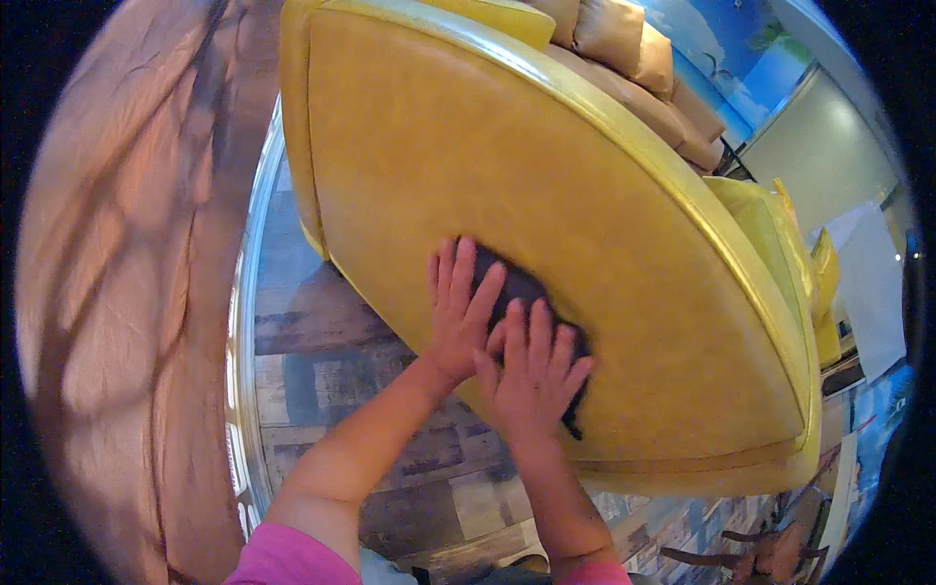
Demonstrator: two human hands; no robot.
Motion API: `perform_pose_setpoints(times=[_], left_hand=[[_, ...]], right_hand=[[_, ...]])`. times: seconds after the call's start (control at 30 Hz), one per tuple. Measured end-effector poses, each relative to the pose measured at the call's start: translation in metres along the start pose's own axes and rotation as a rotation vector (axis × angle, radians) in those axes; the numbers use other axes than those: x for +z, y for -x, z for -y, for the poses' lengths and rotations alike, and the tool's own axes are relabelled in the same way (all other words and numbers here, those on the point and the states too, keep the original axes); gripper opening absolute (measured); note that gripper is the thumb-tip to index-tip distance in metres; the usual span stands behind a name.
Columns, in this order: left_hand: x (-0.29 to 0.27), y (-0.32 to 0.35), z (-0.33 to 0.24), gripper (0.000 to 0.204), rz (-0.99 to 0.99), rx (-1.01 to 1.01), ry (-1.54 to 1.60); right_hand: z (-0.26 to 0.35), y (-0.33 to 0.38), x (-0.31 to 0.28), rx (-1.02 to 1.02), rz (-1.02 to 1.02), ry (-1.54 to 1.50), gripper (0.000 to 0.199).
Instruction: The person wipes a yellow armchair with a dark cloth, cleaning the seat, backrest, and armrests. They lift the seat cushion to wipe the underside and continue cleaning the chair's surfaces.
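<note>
A dark cloth (pixel 520 283) lies flat against the large yellow leather-like back of a sofa (pixel 419 146). My left hand (pixel 458 317) rests on the cloth's left side, fingers stretched out and spread, some reaching onto the yellow surface. Lower and to the right, my right hand (pixel 531 380) lies flat over the cloth with its fingers apart. Its thumb side is close against my left hand. Parts of the cloth are hidden beneath both hands, and one dark corner hangs below the right one.
A brown curtain (pixel 117 292) hangs on the left beside a pale window-like frame edge (pixel 244 341). Patchwork wood-look floor (pixel 322 390) runs under the sofa. Tan cushions (pixel 609 34) sit beyond it, and a brown wooden piece (pixel 780 551) stands at lower right.
</note>
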State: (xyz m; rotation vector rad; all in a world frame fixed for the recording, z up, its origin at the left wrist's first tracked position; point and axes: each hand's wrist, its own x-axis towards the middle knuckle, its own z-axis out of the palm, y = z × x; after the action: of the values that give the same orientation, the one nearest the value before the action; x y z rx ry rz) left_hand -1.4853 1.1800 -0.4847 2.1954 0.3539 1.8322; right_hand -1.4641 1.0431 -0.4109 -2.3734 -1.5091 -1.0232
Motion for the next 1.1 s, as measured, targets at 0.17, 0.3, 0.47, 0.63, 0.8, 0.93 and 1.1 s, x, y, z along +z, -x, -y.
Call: perform_pose_setpoints(times=[0.17,0.3,0.47,0.63,0.8,0.93,1.1], left_hand=[[-0.001,0.096,0.015,0.073,0.199,-0.058,-0.068],[0.001,0.062,-0.019,0.077,0.159,-0.042,-0.038],[-0.004,-0.014,-0.081,0.072,0.111,0.039,0.068],[0.017,0.051,-0.049,0.071,0.103,0.183,0.115],[-0.010,0.128,-0.021,0.074,0.448,0.170,0.019],[-0.025,0.107,-0.041,0.073,0.499,0.122,0.057],[-0.010,0.021,-0.127,0.054,0.307,0.204,0.138]], right_hand=[[0.007,0.076,0.059,-0.009,0.285,-0.194,0.068],[-0.002,0.066,0.025,0.080,0.292,-0.187,0.070],[-0.037,0.031,-0.049,0.119,0.014,-0.054,0.073],[-0.033,0.069,-0.008,0.122,0.019,0.161,0.061],[-0.017,0.137,0.046,0.074,0.086,0.174,0.054],[-0.018,0.120,0.011,0.185,0.132,0.045,0.059],[-0.059,0.105,-0.046,0.286,-0.149,0.098,0.071]])
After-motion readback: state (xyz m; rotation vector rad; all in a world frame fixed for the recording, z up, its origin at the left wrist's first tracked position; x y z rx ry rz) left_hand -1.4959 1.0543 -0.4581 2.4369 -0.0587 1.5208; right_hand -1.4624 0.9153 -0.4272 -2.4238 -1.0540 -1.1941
